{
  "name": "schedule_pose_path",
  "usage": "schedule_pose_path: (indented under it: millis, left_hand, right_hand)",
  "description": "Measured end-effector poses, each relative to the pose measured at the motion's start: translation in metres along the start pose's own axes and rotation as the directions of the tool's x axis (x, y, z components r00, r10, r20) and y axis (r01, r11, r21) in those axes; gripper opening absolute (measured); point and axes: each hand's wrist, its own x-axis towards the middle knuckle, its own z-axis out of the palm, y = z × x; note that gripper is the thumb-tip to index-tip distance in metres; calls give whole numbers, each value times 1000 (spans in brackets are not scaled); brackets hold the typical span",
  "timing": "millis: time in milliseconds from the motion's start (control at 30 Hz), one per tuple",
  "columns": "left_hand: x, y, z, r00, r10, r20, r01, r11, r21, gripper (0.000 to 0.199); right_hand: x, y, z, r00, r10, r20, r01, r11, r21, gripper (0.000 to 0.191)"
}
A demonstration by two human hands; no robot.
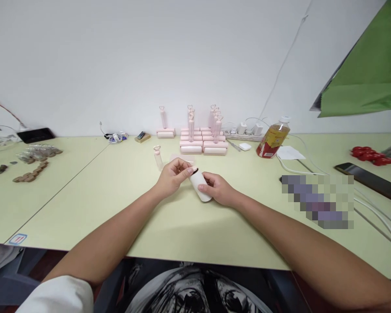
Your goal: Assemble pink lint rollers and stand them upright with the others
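Note:
Over the middle of the table, a white lint roller roll [200,187] is tilted between my hands, with a dark ring at its upper end. My right hand [218,189] wraps the roll from the right, its thumb lying across the front. At the upper end, my left hand [174,176] pinches the rim with thumb and fingers. A pale pink handle [158,160] with a heart-shaped top stands just behind my left hand. Partly hidden behind my hands is a flat pinkish piece [185,158] on the table.
Several pink lint rollers [203,145] with upright handles stand near the wall. Right of them are a power strip [244,135], a drink bottle [273,138], cables and a black phone [371,180]. At far left lie small brown pieces [31,174] and another phone [35,135].

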Motion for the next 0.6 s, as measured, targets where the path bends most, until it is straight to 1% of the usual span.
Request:
schedule_pose_path:
  millis: [167,367,600]
  left_hand:
    - [-1,-2,-1,999,7,35,-7,1000,7,33]
    - [-2,-5,-3,999,17,41,-19,999,42,31]
    - [-2,-7,-5,998,2,62,-8,995,100,35]
  right_hand:
    - [1,2,0,1000,-3,-4,3,999,-36,44]
    - [1,0,1,1000,14,-21,-14,1000,25,45]
    - [1,-1,2,999,21,-25,-20,999,41,46]
